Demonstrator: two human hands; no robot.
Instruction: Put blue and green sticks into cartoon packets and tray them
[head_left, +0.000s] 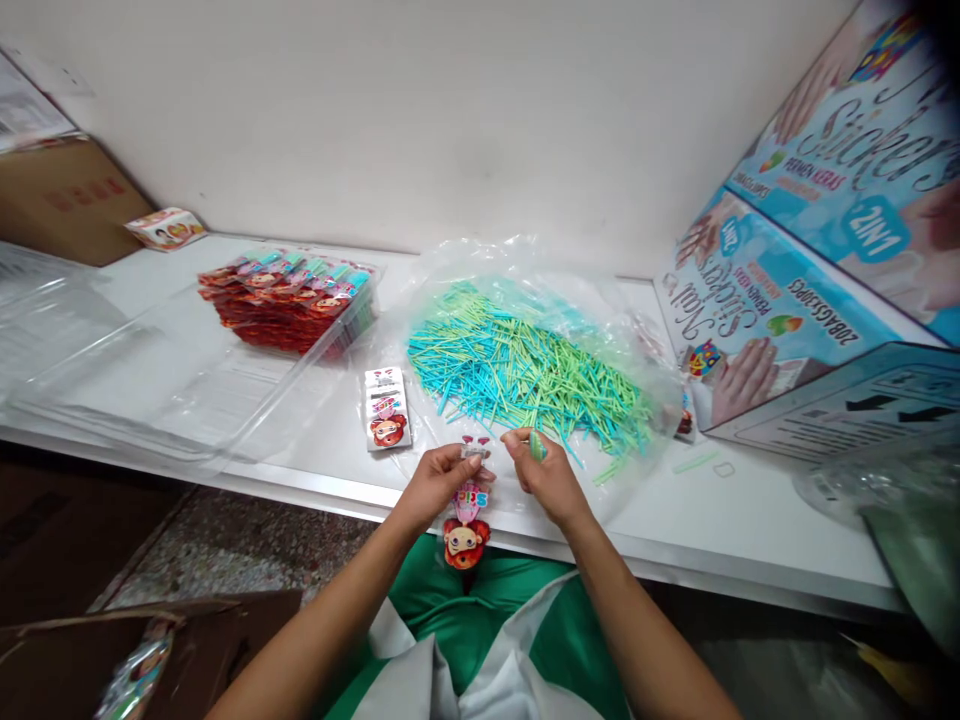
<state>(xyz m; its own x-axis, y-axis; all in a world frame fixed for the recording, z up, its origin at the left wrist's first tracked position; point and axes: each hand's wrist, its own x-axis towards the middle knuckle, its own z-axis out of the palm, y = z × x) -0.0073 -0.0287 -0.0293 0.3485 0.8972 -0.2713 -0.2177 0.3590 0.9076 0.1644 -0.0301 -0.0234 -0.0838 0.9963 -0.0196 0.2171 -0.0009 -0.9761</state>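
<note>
My left hand [442, 478] pinches the top of a small printed packet [466, 535] with a red-haired cartoon figure. The packet hangs down past the table's front edge. Close by on the right, my right hand [546, 475] is curled around a few thin green sticks [537, 446]; how many is hidden by the fingers. Just beyond both hands, a heap of thin blue and green sticks [525, 370] lies on a spread clear plastic bag [487, 262]. To the left of the heap is a stack of similar flat packets [387, 408].
A clear tray [247, 425] on the left holds rows of red packets [285, 310]. Blue printed cartons [780, 310] stand at the right. A brown cardboard box [67, 200] and small white box [166, 229] are at the back left. Loose green sticks [696, 463] lie on the right.
</note>
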